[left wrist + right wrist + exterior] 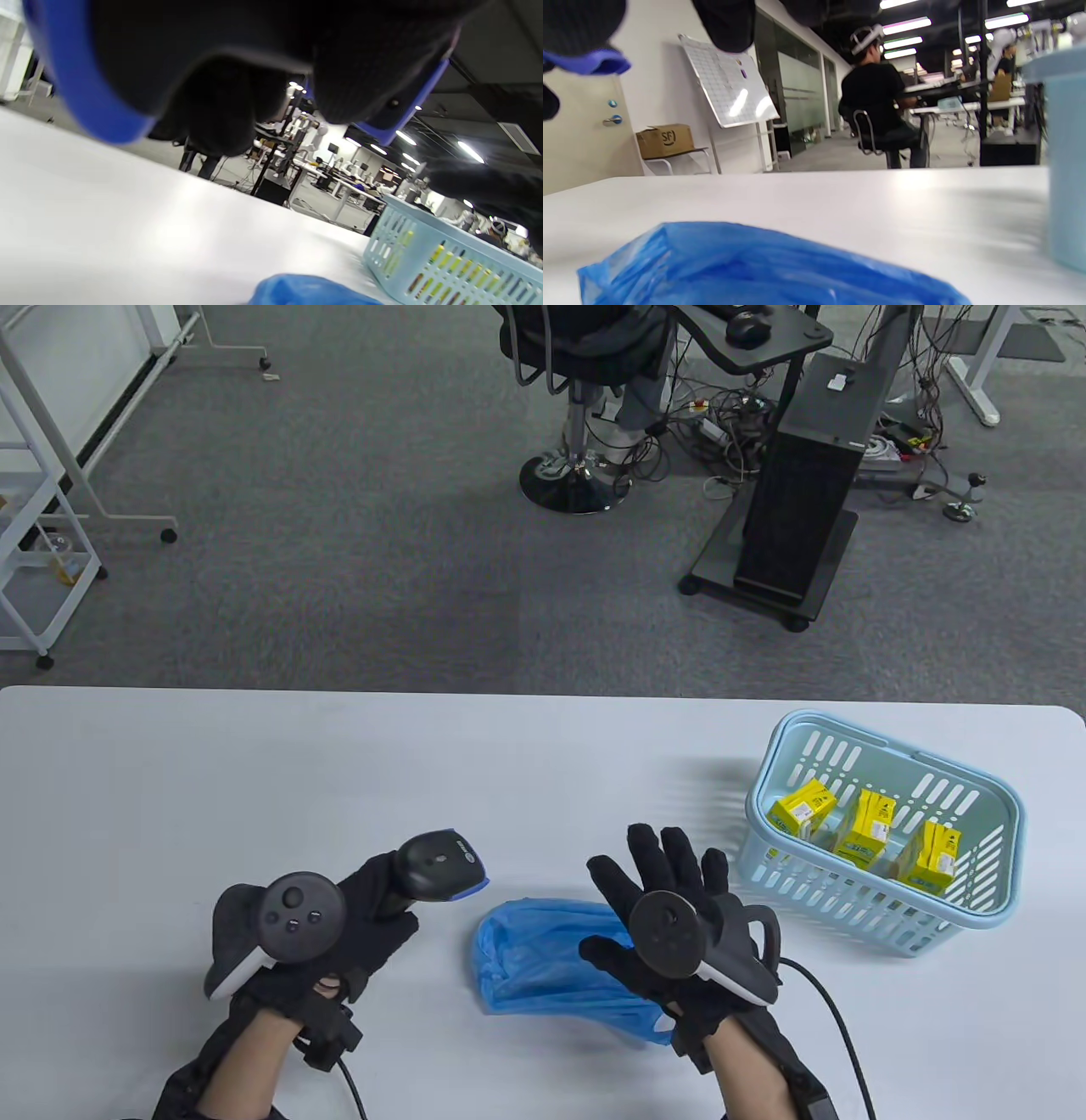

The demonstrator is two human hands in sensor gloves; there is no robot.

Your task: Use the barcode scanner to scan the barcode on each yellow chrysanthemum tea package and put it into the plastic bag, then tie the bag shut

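My left hand grips the handle of a black barcode scanner with a blue-rimmed head, held above the table's left half and aimed right. The scanner's head fills the top of the left wrist view. A crumpled blue plastic bag lies flat in front of me, also seen low in the wrist views as the bag. My right hand hovers over the bag's right part with fingers spread and straight, holding nothing. Three yellow tea packages stand in a light blue basket at the right.
The basket stands close to the right of the bag. The white table ends at a far edge; beyond it lie grey carpet, an office chair and a black computer tower on a stand. A cable trails from each wrist.
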